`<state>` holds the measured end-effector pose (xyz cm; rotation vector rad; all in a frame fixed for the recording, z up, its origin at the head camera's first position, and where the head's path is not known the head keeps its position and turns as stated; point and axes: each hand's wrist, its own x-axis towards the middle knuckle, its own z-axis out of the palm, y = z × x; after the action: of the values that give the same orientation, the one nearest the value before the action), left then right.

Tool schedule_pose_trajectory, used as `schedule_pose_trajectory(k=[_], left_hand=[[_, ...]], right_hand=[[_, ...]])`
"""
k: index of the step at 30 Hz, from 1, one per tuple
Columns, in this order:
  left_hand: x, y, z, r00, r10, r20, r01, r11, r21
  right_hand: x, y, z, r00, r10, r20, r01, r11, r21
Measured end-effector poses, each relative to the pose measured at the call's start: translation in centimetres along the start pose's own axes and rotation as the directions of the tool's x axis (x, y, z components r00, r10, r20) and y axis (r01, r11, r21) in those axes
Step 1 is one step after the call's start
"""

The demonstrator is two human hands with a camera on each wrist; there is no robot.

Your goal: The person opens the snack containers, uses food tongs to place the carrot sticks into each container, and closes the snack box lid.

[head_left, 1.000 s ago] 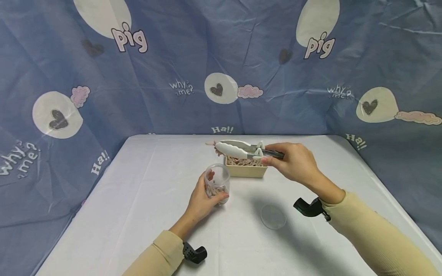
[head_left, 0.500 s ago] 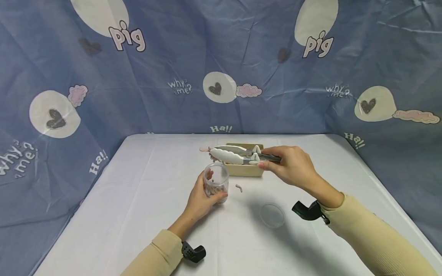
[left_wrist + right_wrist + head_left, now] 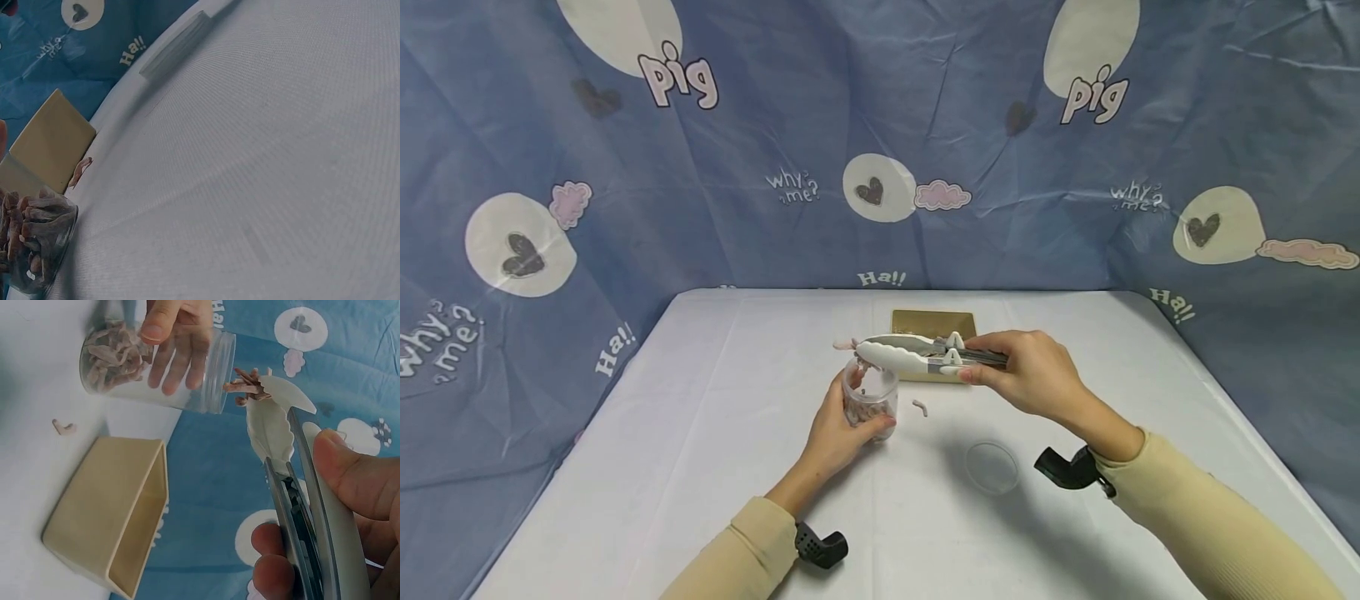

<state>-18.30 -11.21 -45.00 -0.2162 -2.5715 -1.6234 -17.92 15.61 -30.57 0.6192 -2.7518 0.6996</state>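
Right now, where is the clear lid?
In the head view, the clear lid lies flat on the white table, to the person's right of the jar and nearer to the person than the tan box.

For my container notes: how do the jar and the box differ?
The jar is clear and round; the box is opaque, tan and rectangular. Strips show through the jar's wall, but not through the box's. The left hand grips the jar; the box stands ungripped on the table. Both are open at the top.
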Motion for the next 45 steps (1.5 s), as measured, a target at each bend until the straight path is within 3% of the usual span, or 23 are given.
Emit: schedule_pose_trajectory(k=[45], left_hand=[[0.03, -0.20, 0.00, 1.000, 0.000, -0.008, 0.000, 1.000, -0.008]], right_hand=[[-0.25, 0.28, -0.30, 0.997, 0.018, 0.075, -0.012, 0.997, -0.078]])
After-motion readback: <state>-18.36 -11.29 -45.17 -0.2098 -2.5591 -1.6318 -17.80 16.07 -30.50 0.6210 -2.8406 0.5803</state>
